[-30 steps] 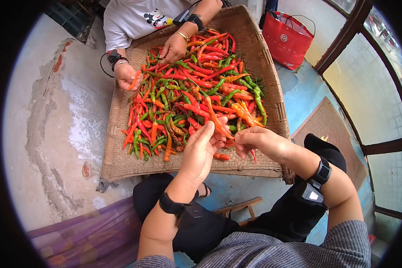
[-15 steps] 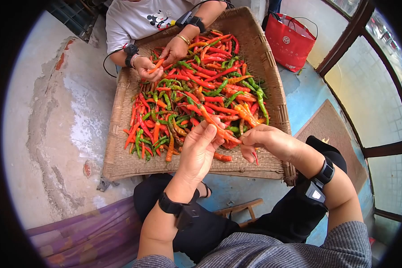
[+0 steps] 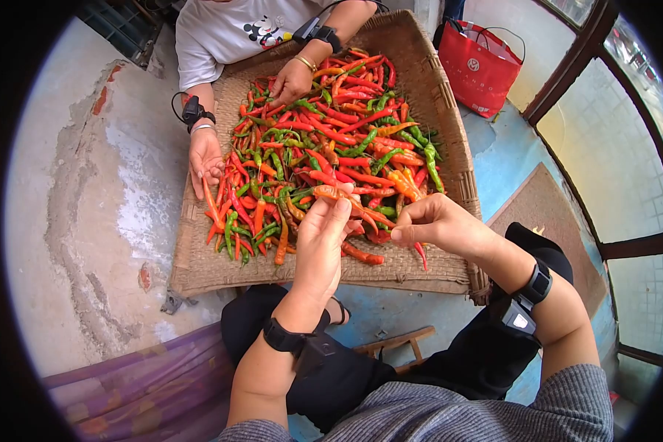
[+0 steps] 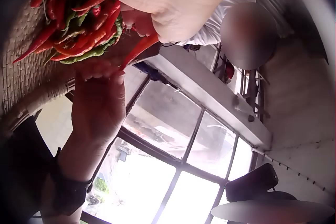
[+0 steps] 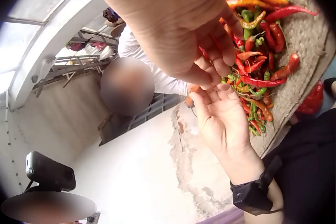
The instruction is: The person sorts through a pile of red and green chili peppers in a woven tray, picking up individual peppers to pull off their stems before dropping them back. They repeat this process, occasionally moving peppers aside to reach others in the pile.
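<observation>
My left hand (image 3: 318,239) grips an orange-red chili pepper (image 3: 333,193) between thumb and fingers, above the near part of a heap of chilies (image 3: 331,132). At the pepper's other end, the thumb and forefinger of my right hand (image 3: 446,227) pinch its tip. In the left wrist view the pepper (image 4: 139,50) spans the space between both hands. In the right wrist view its blunt end (image 5: 192,97) pokes out past my left thumb. A thin red chili (image 3: 421,255) shows below my right fingers; its upper part is hidden.
A big woven tray (image 3: 221,272) bears the red, orange and green chilies. Across it another person has one hand (image 3: 293,79) on the heap and the other hand (image 3: 205,158) at the left rim. A red bag (image 3: 481,70) stands on the floor, right of the tray.
The pepper in my hands has swung from steep to flatter, its upper end lower and further left. The other person's hand came in over the heap, then moved down to the tray's left side.
</observation>
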A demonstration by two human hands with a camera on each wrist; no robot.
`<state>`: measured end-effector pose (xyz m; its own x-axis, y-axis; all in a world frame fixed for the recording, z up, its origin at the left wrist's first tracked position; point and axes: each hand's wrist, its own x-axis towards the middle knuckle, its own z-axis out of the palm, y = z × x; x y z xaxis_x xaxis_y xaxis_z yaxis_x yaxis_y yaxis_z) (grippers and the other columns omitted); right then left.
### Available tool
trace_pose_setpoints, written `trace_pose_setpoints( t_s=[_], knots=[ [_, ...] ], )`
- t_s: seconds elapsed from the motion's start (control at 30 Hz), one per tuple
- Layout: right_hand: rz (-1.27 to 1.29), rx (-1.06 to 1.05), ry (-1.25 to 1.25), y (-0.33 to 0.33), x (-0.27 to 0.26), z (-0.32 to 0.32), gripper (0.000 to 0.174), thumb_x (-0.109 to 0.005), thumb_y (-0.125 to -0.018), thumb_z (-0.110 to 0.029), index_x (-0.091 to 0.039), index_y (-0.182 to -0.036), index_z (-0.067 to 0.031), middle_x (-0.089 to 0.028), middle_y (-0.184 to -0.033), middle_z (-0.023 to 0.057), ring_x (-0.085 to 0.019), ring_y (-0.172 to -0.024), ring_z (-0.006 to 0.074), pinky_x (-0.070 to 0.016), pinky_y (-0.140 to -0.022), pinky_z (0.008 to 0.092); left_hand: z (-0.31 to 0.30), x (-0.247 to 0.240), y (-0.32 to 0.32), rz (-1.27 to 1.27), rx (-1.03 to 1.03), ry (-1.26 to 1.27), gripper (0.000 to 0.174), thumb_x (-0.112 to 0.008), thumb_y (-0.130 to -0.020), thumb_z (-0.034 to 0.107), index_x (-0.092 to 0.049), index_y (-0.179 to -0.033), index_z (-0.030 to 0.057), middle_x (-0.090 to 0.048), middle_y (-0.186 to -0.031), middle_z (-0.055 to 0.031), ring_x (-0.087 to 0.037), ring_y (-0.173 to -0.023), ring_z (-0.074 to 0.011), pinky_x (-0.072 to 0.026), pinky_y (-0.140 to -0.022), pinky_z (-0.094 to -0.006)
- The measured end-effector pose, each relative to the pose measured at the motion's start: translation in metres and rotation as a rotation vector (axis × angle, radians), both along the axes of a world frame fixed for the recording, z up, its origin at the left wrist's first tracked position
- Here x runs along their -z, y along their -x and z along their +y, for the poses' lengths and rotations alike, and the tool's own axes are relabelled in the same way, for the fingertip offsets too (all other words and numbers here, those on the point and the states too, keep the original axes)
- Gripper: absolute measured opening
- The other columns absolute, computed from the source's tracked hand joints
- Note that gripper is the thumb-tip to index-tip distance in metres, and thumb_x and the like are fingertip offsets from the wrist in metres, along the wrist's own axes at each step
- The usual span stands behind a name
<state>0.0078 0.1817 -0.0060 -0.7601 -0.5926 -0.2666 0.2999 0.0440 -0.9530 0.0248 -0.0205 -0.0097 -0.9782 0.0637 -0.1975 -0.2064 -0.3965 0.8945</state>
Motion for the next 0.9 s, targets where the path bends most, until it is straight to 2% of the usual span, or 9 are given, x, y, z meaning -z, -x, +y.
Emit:
trace_pose_setpoints(
  t_s=[0.37, 0.47, 0.8, 0.87, 0.9],
  knots=[
    [0.160, -0.007, -0.131, -0.002, 0.004, -0.004, 0.016, -0.069, -0.083, -0.013, -0.064, -0.074, -0.0011, -0.052, -0.062, -0.0068, -0.044, -0.061, 0.0017, -0.0363, -0.054, 0.0214, 0.000, 0.004, -0.002, 0.010, -0.023, -0.017, 0.020, -0.053, -0.095, 0.015, -0.057, -0.111, 0.0051, -0.060, -0.104, -0.0029, -0.056, -0.094, -0.0096, -0.0471, -0.083, -0.0264],
    [0.223, -0.011, -0.192, -0.003, 0.005, -0.005, 0.017, -0.069, -0.083, -0.013, -0.063, -0.073, -0.0011, -0.050, -0.061, -0.0067, -0.043, -0.059, 0.0019, -0.0356, -0.053, 0.0221, 0.000, 0.006, -0.001, 0.038, -0.014, -0.020, 0.020, -0.055, -0.094, 0.018, -0.057, -0.111, 0.0064, -0.060, -0.103, -0.0018, -0.057, -0.093, -0.0081, -0.0461, -0.081, -0.0240],
    [0.272, -0.026, -0.229, -0.003, 0.006, -0.005, 0.021, -0.071, -0.082, -0.016, -0.062, -0.070, -0.0010, -0.048, -0.058, -0.0058, -0.041, -0.058, 0.0029, -0.0355, -0.052, 0.0236, -0.001, 0.010, -0.001, 0.035, -0.018, -0.031, 0.016, -0.053, -0.094, 0.013, -0.059, -0.107, 0.0064, -0.061, -0.102, -0.0027, -0.057, -0.095, -0.0099, -0.0477, -0.083, -0.0262],
    [0.252, -0.034, -0.263, -0.002, 0.005, -0.005, 0.022, -0.071, -0.079, -0.021, -0.065, -0.072, -0.0007, -0.055, -0.058, 0.0034, -0.048, -0.058, 0.0088, -0.0418, -0.057, 0.0288, -0.001, 0.011, -0.001, 0.033, -0.017, -0.026, 0.016, -0.053, -0.094, 0.013, -0.059, -0.107, 0.0072, -0.061, -0.103, -0.0023, -0.057, -0.096, -0.0097, -0.0477, -0.083, -0.0263],
    [0.252, -0.033, -0.264, -0.002, 0.004, -0.004, 0.022, -0.071, -0.079, -0.021, -0.065, -0.072, -0.0007, -0.055, -0.058, 0.0034, -0.048, -0.058, 0.0088, -0.0418, -0.057, 0.0288, -0.001, 0.010, -0.001, 0.032, -0.016, -0.026, 0.016, -0.053, -0.094, 0.013, -0.059, -0.107, 0.0072, -0.061, -0.103, -0.0023, -0.057, -0.096, -0.0097, -0.0477, -0.083, -0.0263]
  ],
)
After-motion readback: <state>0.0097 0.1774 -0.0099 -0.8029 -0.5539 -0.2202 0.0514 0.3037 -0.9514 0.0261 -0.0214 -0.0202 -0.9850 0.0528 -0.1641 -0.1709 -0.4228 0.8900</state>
